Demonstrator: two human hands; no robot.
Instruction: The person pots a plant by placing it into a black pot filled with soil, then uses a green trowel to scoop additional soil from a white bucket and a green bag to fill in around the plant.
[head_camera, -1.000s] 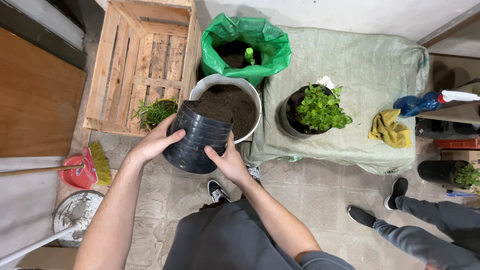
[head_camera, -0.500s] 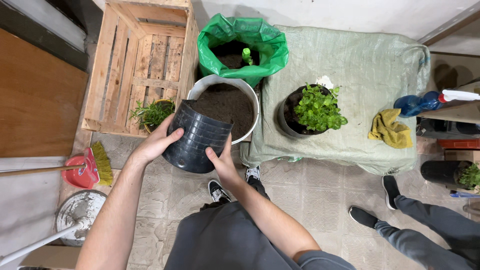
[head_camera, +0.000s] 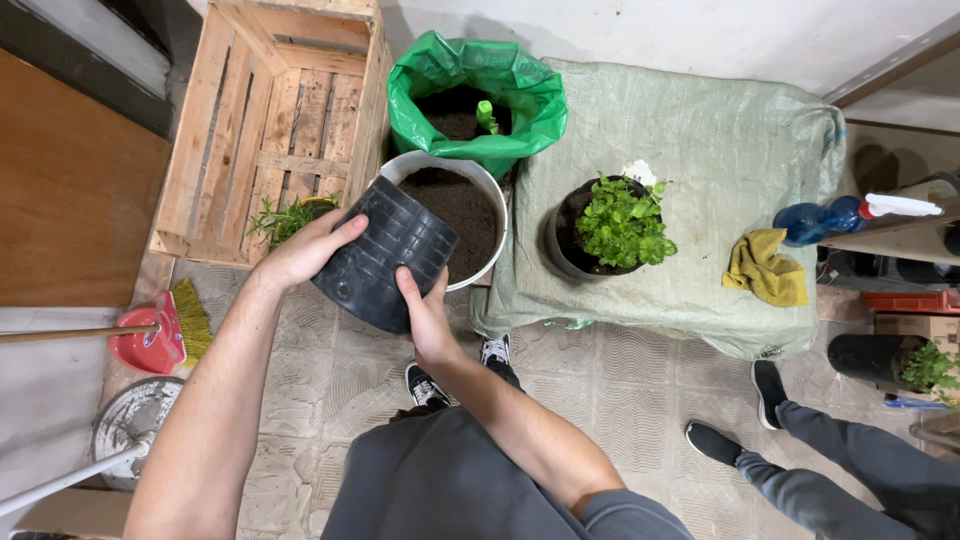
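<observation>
Both hands hold an empty black ribbed plastic pot (head_camera: 385, 255), tipped over with its bottom facing me and its mouth toward the soil. My left hand (head_camera: 303, 250) grips its left side and my right hand (head_camera: 424, 318) holds its lower right side. The pot overlaps the near rim of a white bucket (head_camera: 487, 185) filled with dark soil. Behind the bucket stands a green plastic bag (head_camera: 476, 100) of soil with a green tool handle sticking out.
A wooden crate (head_camera: 270, 120) lies at the left, a small green plant (head_camera: 288, 216) at its front. A table under a woven sack (head_camera: 700, 150) carries a potted leafy plant (head_camera: 612, 225), a yellow cloth (head_camera: 765, 268) and a blue spray bottle (head_camera: 835, 215). Another person's legs (head_camera: 840, 470) stand at right. A red broom (head_camera: 150, 335) lies at left.
The black pot has tilted further over, so its bottom now faces me. My right hand has slid lower on the pot. The view shifted slightly.
</observation>
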